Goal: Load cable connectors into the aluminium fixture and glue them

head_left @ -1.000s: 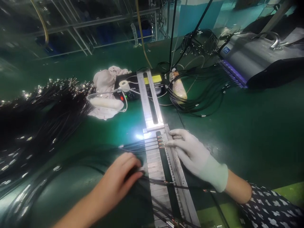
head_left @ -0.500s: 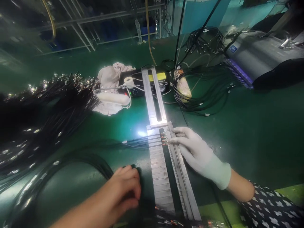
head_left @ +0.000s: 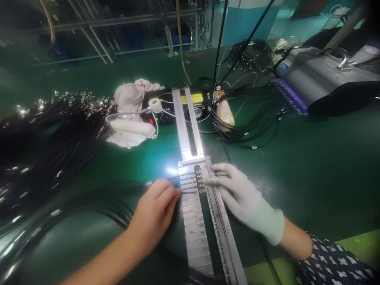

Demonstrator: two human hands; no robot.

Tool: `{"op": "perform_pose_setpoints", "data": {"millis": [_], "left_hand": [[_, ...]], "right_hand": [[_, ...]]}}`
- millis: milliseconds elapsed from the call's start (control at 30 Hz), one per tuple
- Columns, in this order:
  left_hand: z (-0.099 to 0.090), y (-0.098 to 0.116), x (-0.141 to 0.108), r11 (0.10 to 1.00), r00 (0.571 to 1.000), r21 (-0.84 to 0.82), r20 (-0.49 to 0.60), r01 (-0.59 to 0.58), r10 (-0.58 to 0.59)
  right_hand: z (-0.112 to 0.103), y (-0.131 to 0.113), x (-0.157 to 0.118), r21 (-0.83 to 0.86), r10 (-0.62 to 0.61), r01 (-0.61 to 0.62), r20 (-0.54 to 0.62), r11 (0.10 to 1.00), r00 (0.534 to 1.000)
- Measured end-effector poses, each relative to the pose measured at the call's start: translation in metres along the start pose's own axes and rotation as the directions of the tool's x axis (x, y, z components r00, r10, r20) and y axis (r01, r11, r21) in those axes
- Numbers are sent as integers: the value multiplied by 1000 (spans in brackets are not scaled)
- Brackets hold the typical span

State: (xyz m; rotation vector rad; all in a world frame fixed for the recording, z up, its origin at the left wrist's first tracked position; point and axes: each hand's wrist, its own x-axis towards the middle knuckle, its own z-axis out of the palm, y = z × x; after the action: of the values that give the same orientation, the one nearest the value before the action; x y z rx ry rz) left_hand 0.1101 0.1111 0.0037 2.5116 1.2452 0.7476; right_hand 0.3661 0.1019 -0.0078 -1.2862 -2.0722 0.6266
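A long metal fixture [head_left: 197,237] with side-by-side slots runs up the middle of the green table. Several thin black cables [head_left: 188,180] lie across its upper slots, their stripped, coloured ends over the dark central gap. My bare left hand [head_left: 158,211] is at the fixture's left edge, thumb and fingers pinched on a black cable that lies in the slot below the others. My right hand [head_left: 237,194], in a white glove, rests on the metal bar [head_left: 227,233] along the right side, its fingers spread and their tips beside the wire ends.
Large bundles of black cables [head_left: 56,138] cover the left side. Beyond the fixture are a black control box [head_left: 166,118], a pale cloth [head_left: 127,97] and a wrapped bottle [head_left: 223,111]. A grey machine with purple light [head_left: 320,75] stands back right, near coiled cables [head_left: 252,55].
My left hand has moved up to the fixture and now pinches a cable, which lies below the earlier ones. My right hand stays at the bar. The view has shifted slightly.
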Motion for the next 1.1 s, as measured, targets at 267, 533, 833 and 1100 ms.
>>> {"op": "perform_pose_setpoints", "data": {"millis": [267,533,833,1100], "left_hand": [[7,1,-1,981,987,109,13,-159,158],[7,-8,-6,986,985,-46,54,-162,164],[3,-6,-28,993,992,80,100,-89,81],[-46,-4,-65,990,891,-63,432,-125,140]], "right_hand": [[0,-2,1,0,6,-6,-2,1000,1000],[-2,-2,0,-2,5,-5,12,1000,1000],[0,1,1,16,39,-39,31,999,999],[3,4,-1,-92,-22,23,6,996,1000]]}}
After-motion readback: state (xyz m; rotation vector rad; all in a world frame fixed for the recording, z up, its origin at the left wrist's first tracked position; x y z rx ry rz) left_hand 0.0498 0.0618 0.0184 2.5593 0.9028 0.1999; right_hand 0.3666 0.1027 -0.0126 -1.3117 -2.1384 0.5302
